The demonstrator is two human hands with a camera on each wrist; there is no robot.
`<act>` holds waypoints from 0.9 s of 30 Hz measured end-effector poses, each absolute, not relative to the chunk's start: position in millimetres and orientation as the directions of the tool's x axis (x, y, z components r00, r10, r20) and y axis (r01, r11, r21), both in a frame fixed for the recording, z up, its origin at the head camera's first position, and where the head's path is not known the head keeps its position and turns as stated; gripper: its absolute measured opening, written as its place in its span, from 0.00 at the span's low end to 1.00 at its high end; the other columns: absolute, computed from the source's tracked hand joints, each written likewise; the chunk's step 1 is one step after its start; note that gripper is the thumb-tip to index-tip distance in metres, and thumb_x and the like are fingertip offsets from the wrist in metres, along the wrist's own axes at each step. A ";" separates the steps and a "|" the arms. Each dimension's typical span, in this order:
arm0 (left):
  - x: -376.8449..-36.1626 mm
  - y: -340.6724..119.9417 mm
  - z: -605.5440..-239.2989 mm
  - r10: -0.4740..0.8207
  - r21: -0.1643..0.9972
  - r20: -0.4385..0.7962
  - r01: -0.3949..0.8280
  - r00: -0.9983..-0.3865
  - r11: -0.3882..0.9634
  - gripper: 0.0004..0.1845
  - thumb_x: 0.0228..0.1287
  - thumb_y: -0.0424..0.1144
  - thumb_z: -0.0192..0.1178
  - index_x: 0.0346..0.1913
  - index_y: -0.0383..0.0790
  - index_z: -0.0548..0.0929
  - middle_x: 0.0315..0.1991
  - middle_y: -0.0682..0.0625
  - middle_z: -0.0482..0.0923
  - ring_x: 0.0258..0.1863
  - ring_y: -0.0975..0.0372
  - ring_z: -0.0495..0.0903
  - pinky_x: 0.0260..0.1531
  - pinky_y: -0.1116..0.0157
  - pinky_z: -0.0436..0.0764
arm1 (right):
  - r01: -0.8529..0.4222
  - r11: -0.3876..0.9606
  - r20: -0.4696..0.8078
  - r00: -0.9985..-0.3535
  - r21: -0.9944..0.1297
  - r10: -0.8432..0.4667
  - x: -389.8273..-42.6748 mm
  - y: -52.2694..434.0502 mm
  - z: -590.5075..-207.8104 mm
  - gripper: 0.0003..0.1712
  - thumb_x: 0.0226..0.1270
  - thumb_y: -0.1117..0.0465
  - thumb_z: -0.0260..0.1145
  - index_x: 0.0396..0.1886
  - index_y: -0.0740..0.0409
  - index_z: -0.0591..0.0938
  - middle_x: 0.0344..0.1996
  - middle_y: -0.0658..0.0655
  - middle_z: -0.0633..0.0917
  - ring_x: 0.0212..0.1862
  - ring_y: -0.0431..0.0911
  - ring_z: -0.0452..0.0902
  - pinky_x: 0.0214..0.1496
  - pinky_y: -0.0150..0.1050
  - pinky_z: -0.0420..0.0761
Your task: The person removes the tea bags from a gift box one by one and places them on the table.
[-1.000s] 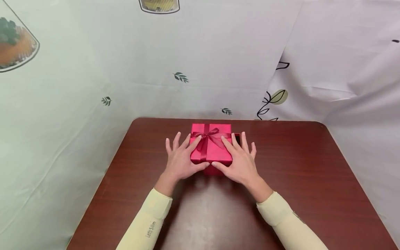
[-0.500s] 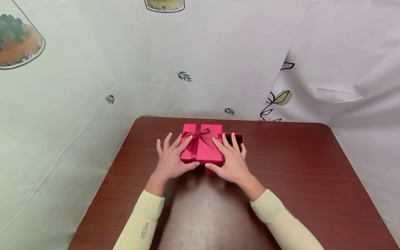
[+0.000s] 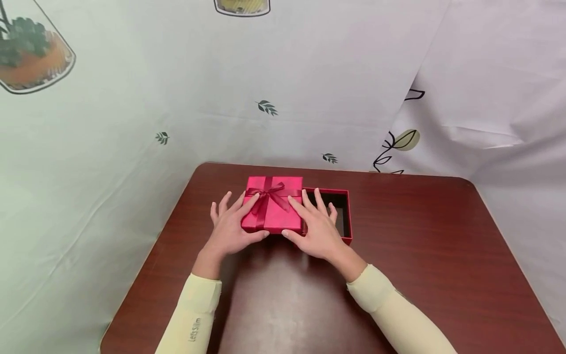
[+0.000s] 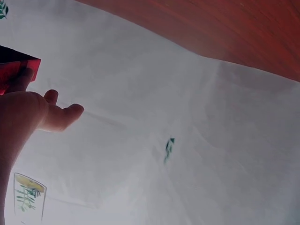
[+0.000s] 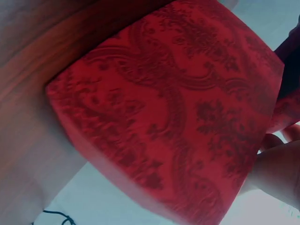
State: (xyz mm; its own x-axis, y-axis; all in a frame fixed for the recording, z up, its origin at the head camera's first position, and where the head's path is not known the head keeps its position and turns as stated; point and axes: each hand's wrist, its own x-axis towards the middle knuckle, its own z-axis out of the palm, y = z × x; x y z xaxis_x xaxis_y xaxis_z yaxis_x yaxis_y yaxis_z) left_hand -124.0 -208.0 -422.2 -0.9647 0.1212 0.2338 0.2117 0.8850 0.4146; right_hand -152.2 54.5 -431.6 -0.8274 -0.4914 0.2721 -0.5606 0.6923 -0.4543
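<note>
A red box lid (image 3: 273,212) with a dark red ribbon bow (image 3: 269,194) is held between both hands over the brown table (image 3: 442,275). My left hand (image 3: 228,228) grips its left side, thumb on the near edge. My right hand (image 3: 316,229) grips its right side, fingers over the top. The open red box base (image 3: 344,216), dark inside, sits just right of the lid, partly under my right hand. In the right wrist view the patterned red box side (image 5: 178,117) fills the frame. The left wrist view shows my left hand's fingers (image 4: 61,117) and a corner of the lid (image 4: 14,65).
Printed fabric sheets (image 3: 132,98) hang behind and to both sides of the table. The table's far edge lies just beyond the box. Bare brown tabletop stretches to the right and toward me.
Both hands have carried the lid to the left, off the base. The dark inside of the base now shows to the right of the lid.
</note>
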 end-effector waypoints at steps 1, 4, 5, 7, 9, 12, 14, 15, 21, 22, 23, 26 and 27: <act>-122.7 -210.2 -421.8 0.117 0.418 0.232 0.208 -0.966 0.884 0.54 0.43 0.64 0.74 0.76 0.58 0.65 0.75 0.45 0.60 0.75 0.44 0.43 0.64 0.33 0.36 | -0.566 0.694 0.269 -0.823 -0.445 -0.499 -152.2 52.2 -431.1 0.49 0.63 0.24 0.55 0.80 0.34 0.57 0.78 0.57 0.54 0.78 0.56 0.30 0.65 0.73 0.43; -119.8 -216.9 -420.8 0.112 0.425 0.230 0.203 -0.967 0.882 0.53 0.44 0.63 0.74 0.76 0.57 0.66 0.75 0.44 0.60 0.74 0.43 0.43 0.64 0.33 0.36 | -0.584 0.695 0.265 -0.811 -0.419 -0.522 -151.5 45.1 -429.1 0.48 0.64 0.25 0.54 0.80 0.34 0.56 0.78 0.58 0.53 0.78 0.57 0.29 0.65 0.74 0.43; -118.9 -219.0 -420.5 0.110 0.428 0.229 0.201 -0.967 0.881 0.53 0.44 0.63 0.75 0.76 0.57 0.66 0.75 0.44 0.60 0.74 0.42 0.44 0.63 0.33 0.36 | -0.589 0.697 0.263 -0.807 -0.409 -0.528 -151.3 42.7 -428.4 0.48 0.64 0.25 0.54 0.80 0.34 0.56 0.78 0.58 0.53 0.78 0.58 0.29 0.65 0.74 0.43; -117.1 -223.3 -420.0 0.104 0.435 0.231 0.198 -0.967 0.878 0.52 0.44 0.62 0.75 0.76 0.56 0.67 0.75 0.44 0.61 0.74 0.42 0.44 0.63 0.33 0.36 | -0.595 0.699 0.254 -0.803 -0.397 -0.540 -150.6 37.7 -426.6 0.48 0.65 0.25 0.54 0.81 0.34 0.55 0.79 0.59 0.52 0.78 0.59 0.29 0.65 0.74 0.43; -115.1 -227.7 -419.5 0.096 0.445 0.230 0.193 -0.968 0.875 0.53 0.43 0.61 0.76 0.75 0.55 0.67 0.74 0.43 0.61 0.74 0.41 0.44 0.63 0.32 0.37 | -0.600 0.700 0.246 -0.799 -0.387 -0.549 -149.9 32.5 -424.6 0.48 0.65 0.26 0.55 0.81 0.34 0.54 0.79 0.59 0.52 0.78 0.60 0.31 0.65 0.74 0.43; -111.8 -234.5 -419.0 0.083 0.458 0.223 0.180 -0.971 0.871 0.53 0.42 0.59 0.77 0.75 0.54 0.67 0.74 0.42 0.61 0.74 0.42 0.44 0.62 0.31 0.37 | -0.605 0.701 0.227 -0.795 -0.377 -0.563 -148.9 24.2 -422.0 0.49 0.65 0.27 0.55 0.81 0.32 0.51 0.79 0.59 0.51 0.78 0.62 0.30 0.65 0.75 0.43; -110.4 -238.7 -418.4 0.076 0.465 0.216 0.171 -0.973 0.869 0.53 0.42 0.58 0.77 0.75 0.53 0.67 0.74 0.42 0.61 0.74 0.42 0.44 0.62 0.31 0.38 | -0.607 0.704 0.218 -0.792 -0.368 -0.569 -148.7 19.1 -420.9 0.49 0.65 0.27 0.55 0.81 0.31 0.49 0.79 0.59 0.51 0.77 0.63 0.30 0.65 0.75 0.44; -109.6 -240.8 -417.9 0.072 0.469 0.213 0.166 -0.974 0.868 0.53 0.42 0.58 0.77 0.75 0.53 0.67 0.74 0.42 0.61 0.74 0.41 0.44 0.62 0.31 0.37 | -0.608 0.706 0.215 -0.792 -0.362 -0.572 -148.6 16.8 -420.6 0.49 0.65 0.27 0.54 0.81 0.31 0.48 0.79 0.59 0.50 0.77 0.63 0.30 0.65 0.75 0.44; -107.1 -253.0 -415.2 0.056 0.497 0.196 0.148 -0.979 0.855 0.53 0.40 0.53 0.79 0.75 0.52 0.68 0.74 0.40 0.60 0.73 0.40 0.45 0.61 0.29 0.38 | -0.609 0.718 0.202 -0.792 -0.337 -0.576 -149.2 3.0 -422.7 0.48 0.65 0.26 0.55 0.81 0.31 0.51 0.79 0.59 0.52 0.77 0.63 0.29 0.66 0.74 0.44; -107.2 -255.0 -414.8 0.054 0.498 0.194 0.146 -0.979 0.855 0.53 0.40 0.53 0.79 0.75 0.52 0.68 0.74 0.40 0.60 0.73 0.40 0.45 0.61 0.29 0.38 | -0.608 0.719 0.199 -0.792 -0.336 -0.577 -149.2 0.7 -422.8 0.48 0.65 0.26 0.55 0.80 0.31 0.52 0.79 0.59 0.52 0.77 0.63 0.29 0.66 0.73 0.43; -107.3 -257.1 -414.4 0.053 0.499 0.191 0.143 -0.980 0.855 0.54 0.39 0.52 0.80 0.75 0.51 0.68 0.74 0.40 0.60 0.73 0.40 0.45 0.61 0.29 0.39 | -0.607 0.721 0.195 -0.793 -0.335 -0.577 -149.3 -1.6 -423.0 0.47 0.65 0.26 0.55 0.80 0.31 0.53 0.79 0.59 0.52 0.77 0.62 0.28 0.66 0.73 0.42; -107.7 -262.7 -413.2 0.046 0.498 0.181 0.131 -0.982 0.857 0.55 0.37 0.50 0.81 0.75 0.51 0.69 0.74 0.39 0.60 0.73 0.39 0.45 0.60 0.28 0.39 | -0.610 0.722 0.194 -0.791 -0.327 -0.580 -148.7 -8.1 -421.7 0.47 0.65 0.25 0.54 0.80 0.30 0.55 0.78 0.59 0.53 0.77 0.62 0.29 0.67 0.72 0.42; -107.7 -264.4 -412.8 0.043 0.498 0.176 0.126 -0.983 0.858 0.55 0.37 0.50 0.82 0.75 0.51 0.68 0.74 0.39 0.60 0.73 0.39 0.45 0.60 0.28 0.40 | -0.609 0.723 0.191 -0.791 -0.327 -0.581 -148.5 -10.1 -421.1 0.47 0.65 0.25 0.54 0.80 0.30 0.54 0.78 0.59 0.53 0.77 0.62 0.29 0.67 0.72 0.41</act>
State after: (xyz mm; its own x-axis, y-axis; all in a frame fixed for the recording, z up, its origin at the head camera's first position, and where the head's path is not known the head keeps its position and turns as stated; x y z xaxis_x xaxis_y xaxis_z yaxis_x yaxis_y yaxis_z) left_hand -107.7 -264.4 -412.8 -0.9835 0.0425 0.1759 0.1261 0.8581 0.4978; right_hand -148.5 -10.1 -421.1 -0.7914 -0.5806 0.1914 -0.6092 0.7226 -0.3268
